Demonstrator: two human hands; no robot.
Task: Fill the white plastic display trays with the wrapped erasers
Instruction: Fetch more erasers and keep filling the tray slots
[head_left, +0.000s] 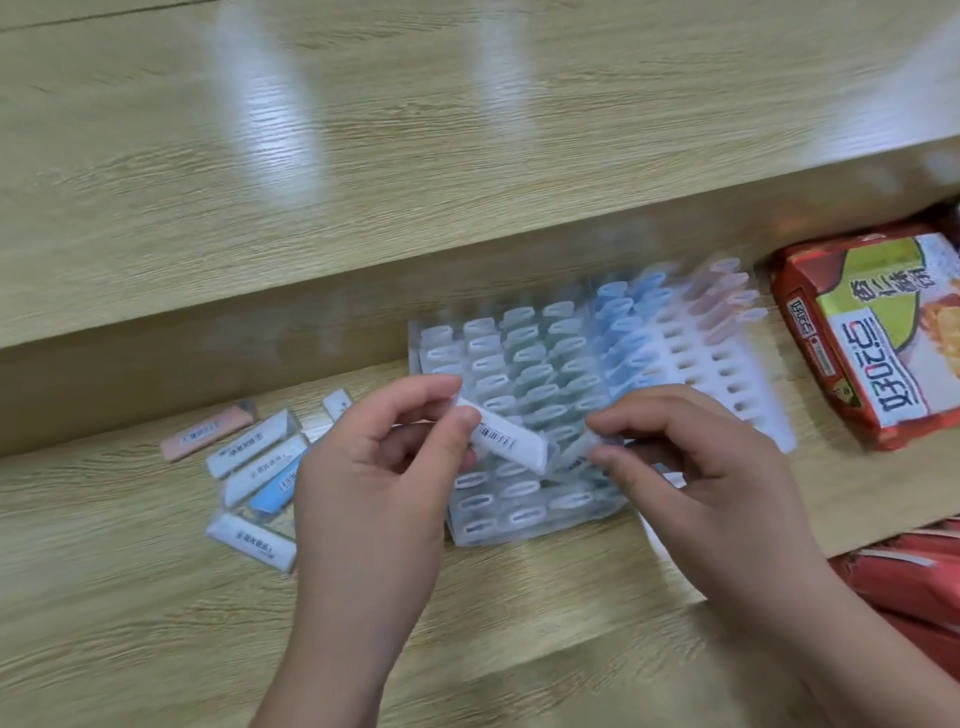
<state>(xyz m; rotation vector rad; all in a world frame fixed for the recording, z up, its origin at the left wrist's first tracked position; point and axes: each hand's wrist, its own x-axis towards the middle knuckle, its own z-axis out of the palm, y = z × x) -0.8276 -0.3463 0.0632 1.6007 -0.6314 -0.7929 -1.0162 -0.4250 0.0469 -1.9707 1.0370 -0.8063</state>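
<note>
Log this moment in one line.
left hand pinches white wrapped eraser | right hand pinches pale wrapped piece | white plastic display tray partly filled | loose wrapped erasers left of it

Two trays (727, 376), roughly seven loose erasers (253, 442)

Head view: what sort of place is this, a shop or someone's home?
Probably a shop or its stockroom: stepped wooden shelving, a white display tray partly filled with wrapped erasers, and packaged biscuits alongside.
</note>
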